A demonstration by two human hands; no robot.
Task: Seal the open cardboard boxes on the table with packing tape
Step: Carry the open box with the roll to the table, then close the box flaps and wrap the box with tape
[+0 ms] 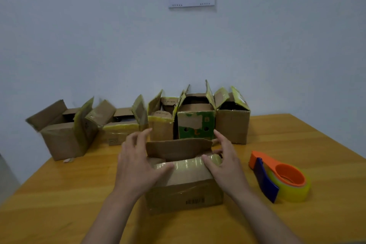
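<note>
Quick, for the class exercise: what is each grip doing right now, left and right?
Left grip: open, thumb pressing the taped front flap of the near cardboard box.
Right grip: thumb on the same flap; fingers partly hidden, cannot tell.
</note>
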